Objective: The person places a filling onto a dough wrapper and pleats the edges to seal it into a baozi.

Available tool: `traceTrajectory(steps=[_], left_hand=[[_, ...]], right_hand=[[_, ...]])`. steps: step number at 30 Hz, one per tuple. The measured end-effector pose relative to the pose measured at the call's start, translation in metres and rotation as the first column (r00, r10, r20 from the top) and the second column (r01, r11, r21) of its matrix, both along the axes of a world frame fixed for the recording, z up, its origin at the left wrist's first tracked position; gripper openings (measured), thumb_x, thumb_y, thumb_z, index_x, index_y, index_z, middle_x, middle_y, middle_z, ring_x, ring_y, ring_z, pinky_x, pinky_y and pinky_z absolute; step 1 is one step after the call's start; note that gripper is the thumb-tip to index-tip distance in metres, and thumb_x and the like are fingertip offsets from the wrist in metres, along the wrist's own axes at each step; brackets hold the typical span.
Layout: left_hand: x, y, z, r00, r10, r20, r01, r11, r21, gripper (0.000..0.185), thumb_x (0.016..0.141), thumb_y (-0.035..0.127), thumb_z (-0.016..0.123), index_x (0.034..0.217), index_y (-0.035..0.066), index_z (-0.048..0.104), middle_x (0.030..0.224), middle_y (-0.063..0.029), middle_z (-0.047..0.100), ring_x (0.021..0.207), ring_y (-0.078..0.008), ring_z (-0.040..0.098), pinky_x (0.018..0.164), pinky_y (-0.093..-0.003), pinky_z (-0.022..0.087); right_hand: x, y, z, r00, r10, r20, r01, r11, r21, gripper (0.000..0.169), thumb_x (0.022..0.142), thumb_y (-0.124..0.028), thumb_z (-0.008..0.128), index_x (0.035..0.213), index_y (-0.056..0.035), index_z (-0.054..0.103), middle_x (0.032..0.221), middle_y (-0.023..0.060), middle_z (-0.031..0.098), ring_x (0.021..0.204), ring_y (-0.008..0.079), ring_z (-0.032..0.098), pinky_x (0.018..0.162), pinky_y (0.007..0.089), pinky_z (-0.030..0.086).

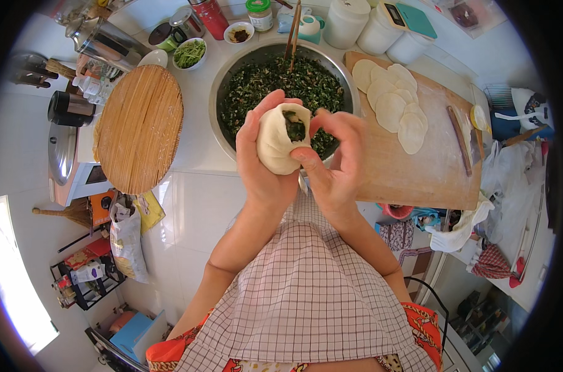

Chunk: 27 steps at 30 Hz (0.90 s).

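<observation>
My left hand [258,162] cups a partly closed dough bun [277,144] whose open side shows chopped green filling. At that opening, my right hand [337,158] has its thumb against the dough rim, with the forefinger curled beside it. Both hands are raised in front of a large steel bowl [216,135] of chopped green filling [253,79]. A pair of wooden chopsticks [291,42] stands in the filling. To the right, several flat round dough wrappers [388,111] overlap on a floured wooden board [430,181].
A round tray of straw stalks [139,130] is at the left. A rolling pin [459,139] lies at the board's right. Behind the bowl are a small sauce bowl [239,33], a green-lidded jar [260,16] and white canisters [346,23]. A bowl of chopped greens [190,53] stands back left.
</observation>
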<state>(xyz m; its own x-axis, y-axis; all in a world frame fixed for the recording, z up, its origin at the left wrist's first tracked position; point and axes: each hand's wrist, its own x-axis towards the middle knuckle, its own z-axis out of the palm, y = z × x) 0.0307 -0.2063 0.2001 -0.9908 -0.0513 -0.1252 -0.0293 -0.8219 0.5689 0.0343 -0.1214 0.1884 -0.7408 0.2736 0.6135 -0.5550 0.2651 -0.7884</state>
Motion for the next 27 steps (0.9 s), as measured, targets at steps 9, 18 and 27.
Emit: traceTrajectory(steps=[9, 18, 27], left_hand=[[-0.004, 0.001, 0.03, 0.992, -0.126, 0.02, 0.127, 0.991, -0.045, 0.058, 0.089, 0.044, 0.03, 0.124, -0.001, 0.04, 0.119, -0.0175, 0.048, 0.109, -0.0301, 0.047, 0.095, -0.0408, 0.037], [-0.014, 0.012, 0.008, 0.999, -0.004, 0.036, -0.003, 0.982, 0.187, 0.058, 0.087, 0.05, 0.03, 0.124, 0.006, 0.041, 0.116, -0.0107, 0.051, 0.103, -0.0308, 0.049, 0.092, -0.043, 0.037], [-0.011, 0.011, -0.003, 0.997, 0.019, 0.069, -0.033, 0.975, 0.221, 0.053, 0.086, 0.044, 0.035, 0.118, 0.003, 0.045, 0.11, -0.0127, 0.052, 0.102, -0.0296, 0.049, 0.099, -0.0458, 0.032]], right_hand=[[0.001, 0.01, -0.003, 0.991, 0.128, 0.028, -0.126, 0.99, -0.068, 0.015, 0.068, -0.002, 0.07, 0.076, -0.0023, 0.056, 0.079, 0.0063, 0.052, 0.071, 0.0185, 0.049, 0.064, 0.0263, 0.042], [-0.002, 0.013, 0.009, 0.967, 0.216, 0.133, -0.22, 0.975, 0.02, 0.02, 0.068, -0.008, 0.072, 0.083, -0.0006, 0.06, 0.081, 0.0065, 0.057, 0.075, 0.0172, 0.054, 0.067, 0.0263, 0.044], [-0.009, 0.024, 0.015, 0.941, 0.276, 0.198, -0.298, 0.95, 0.091, 0.011, 0.076, -0.004, 0.063, 0.085, 0.0009, 0.059, 0.077, 0.0072, 0.057, 0.067, 0.0151, 0.055, 0.063, 0.0252, 0.045]])
